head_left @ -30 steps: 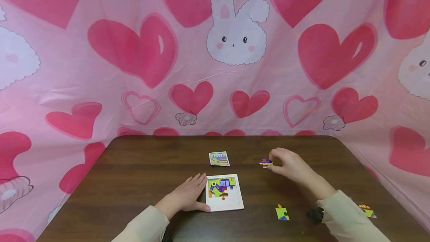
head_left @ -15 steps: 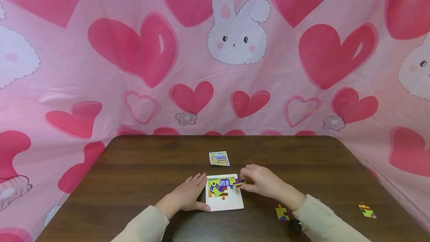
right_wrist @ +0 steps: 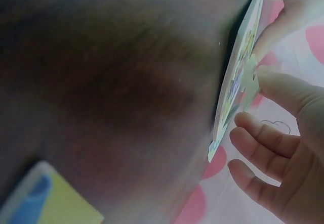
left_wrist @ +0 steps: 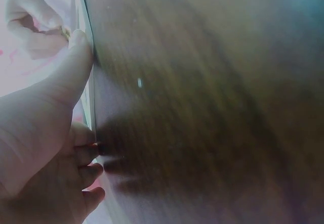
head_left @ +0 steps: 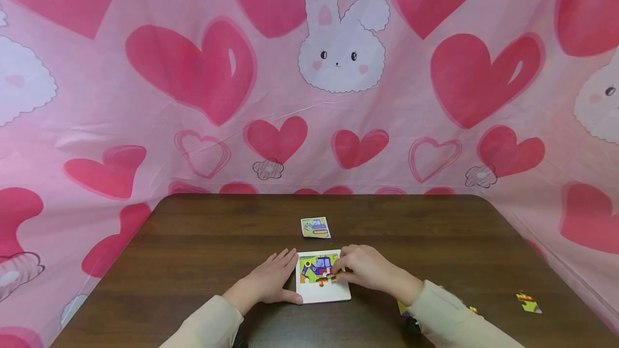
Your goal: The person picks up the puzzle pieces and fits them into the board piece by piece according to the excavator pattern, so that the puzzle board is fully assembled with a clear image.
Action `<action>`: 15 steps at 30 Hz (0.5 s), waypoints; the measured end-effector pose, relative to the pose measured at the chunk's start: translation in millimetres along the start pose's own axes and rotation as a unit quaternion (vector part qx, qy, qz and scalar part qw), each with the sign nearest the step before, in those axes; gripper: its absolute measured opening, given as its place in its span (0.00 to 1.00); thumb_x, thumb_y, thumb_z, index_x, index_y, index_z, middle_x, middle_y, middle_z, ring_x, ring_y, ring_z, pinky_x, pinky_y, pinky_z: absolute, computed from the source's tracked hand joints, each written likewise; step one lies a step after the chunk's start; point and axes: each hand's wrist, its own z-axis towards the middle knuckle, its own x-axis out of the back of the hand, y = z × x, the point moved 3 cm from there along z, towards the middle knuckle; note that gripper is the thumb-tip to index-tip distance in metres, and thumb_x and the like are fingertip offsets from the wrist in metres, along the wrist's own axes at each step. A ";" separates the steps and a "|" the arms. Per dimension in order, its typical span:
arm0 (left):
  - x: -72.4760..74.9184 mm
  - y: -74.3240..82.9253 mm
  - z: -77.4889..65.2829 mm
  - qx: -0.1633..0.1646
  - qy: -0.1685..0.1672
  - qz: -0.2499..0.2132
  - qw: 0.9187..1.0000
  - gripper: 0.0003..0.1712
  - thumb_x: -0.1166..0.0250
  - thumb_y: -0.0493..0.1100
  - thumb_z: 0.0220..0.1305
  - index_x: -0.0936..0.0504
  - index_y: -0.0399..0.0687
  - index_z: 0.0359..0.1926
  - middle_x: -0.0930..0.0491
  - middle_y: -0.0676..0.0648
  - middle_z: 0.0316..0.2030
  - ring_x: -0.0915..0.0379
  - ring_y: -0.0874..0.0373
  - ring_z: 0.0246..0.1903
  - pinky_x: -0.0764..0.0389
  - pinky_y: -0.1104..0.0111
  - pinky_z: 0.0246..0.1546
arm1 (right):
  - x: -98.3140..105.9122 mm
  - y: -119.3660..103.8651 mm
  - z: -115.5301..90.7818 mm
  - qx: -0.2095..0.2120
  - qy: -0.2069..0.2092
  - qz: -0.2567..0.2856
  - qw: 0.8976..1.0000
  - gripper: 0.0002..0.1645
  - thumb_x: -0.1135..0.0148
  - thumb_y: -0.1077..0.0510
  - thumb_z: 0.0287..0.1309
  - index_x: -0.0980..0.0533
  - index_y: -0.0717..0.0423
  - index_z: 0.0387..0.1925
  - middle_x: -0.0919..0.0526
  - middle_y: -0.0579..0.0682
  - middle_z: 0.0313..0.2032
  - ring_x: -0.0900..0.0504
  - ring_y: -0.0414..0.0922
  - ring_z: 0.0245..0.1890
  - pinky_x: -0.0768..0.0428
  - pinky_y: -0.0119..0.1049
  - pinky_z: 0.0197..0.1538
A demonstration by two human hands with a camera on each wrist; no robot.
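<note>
A white square puzzle tray (head_left: 325,295) lies on the table, its upper part filled with a blue digger picture on green. My left hand (head_left: 271,279) rests along the tray's left edge with fingers extended, the thumb (left_wrist: 78,57) at its near corner. Over the tray's right side, my right hand (head_left: 368,268) pinches a jigsaw piece (right_wrist: 249,81) between thumb and forefinger, tilted against the picture. The right fingers cover part of the piece in the head view. White tray floor shows below the assembled pieces.
Behind the tray lies a small digger picture card (head_left: 315,228). A loose green-and-blue piece (head_left: 402,309) is partly hidden by the right sleeve (head_left: 450,313), where another bit of yellow (head_left: 473,310) peeks out. Farther right lies one more piece (head_left: 528,303). A patterned pink cloth (head_left: 271,95) hangs behind the table.
My right hand has carried the jigsaw piece from the back right of the table leftward and down onto the tray's right side. The left hand has stayed in place.
</note>
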 end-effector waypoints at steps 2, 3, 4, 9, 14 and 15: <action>-0.4 -0.4 -0.1 0.000 0.000 0.001 1.000 0.56 0.38 0.69 0.48 0.42 0.34 0.66 0.45 0.38 0.66 0.53 0.44 0.66 0.47 0.52 0.62 | -1.2 -0.1 0.7 -0.002 0.000 -0.005 1.000 0.06 0.32 0.50 0.51 0.16 0.44 0.32 0.24 0.37 0.29 0.27 0.34 0.30 0.29 0.28 0.30; -0.6 -0.5 -0.2 0.001 -0.001 0.000 1.000 0.56 0.38 0.69 0.48 0.42 0.34 0.66 0.45 0.38 0.66 0.53 0.44 0.66 0.47 0.52 0.62 | -1.8 0.0 1.1 -0.004 0.000 -0.008 1.000 0.06 0.32 0.50 0.51 0.16 0.44 0.32 0.24 0.37 0.29 0.27 0.34 0.29 0.30 0.28 0.30; -0.6 -0.5 0.0 0.001 -0.001 0.000 1.000 0.56 0.38 0.69 0.48 0.42 0.34 0.66 0.45 0.38 0.66 0.53 0.44 0.66 0.47 0.52 0.62 | -2.4 0.1 1.6 -0.004 0.001 -0.012 1.000 0.06 0.33 0.50 0.51 0.16 0.44 0.32 0.24 0.37 0.28 0.27 0.34 0.29 0.30 0.28 0.29; -0.3 0.1 0.6 0.005 -0.004 -0.002 1.000 0.56 0.38 0.69 0.48 0.42 0.34 0.66 0.45 0.38 0.66 0.53 0.44 0.66 0.48 0.52 0.62 | -4.3 -0.6 4.0 0.000 0.007 -0.029 1.000 0.06 0.33 0.49 0.51 0.16 0.43 0.31 0.25 0.37 0.27 0.28 0.34 0.28 0.32 0.27 0.28; 0.9 1.2 0.1 0.006 -0.004 -0.001 1.000 0.55 0.38 0.69 0.48 0.42 0.34 0.66 0.45 0.38 0.66 0.53 0.44 0.66 0.48 0.52 0.62 | -5.0 -2.0 6.4 0.006 0.010 -0.039 0.999 0.05 0.32 0.50 0.50 0.16 0.43 0.31 0.24 0.38 0.27 0.27 0.35 0.29 0.32 0.27 0.27; 1.0 1.3 -0.1 0.006 -0.004 -0.001 1.000 0.55 0.38 0.68 0.49 0.42 0.34 0.66 0.45 0.38 0.66 0.53 0.44 0.66 0.48 0.52 0.62 | -5.3 -1.9 6.9 0.004 0.008 -0.036 0.999 0.05 0.32 0.50 0.50 0.16 0.43 0.31 0.24 0.38 0.27 0.26 0.35 0.29 0.32 0.27 0.27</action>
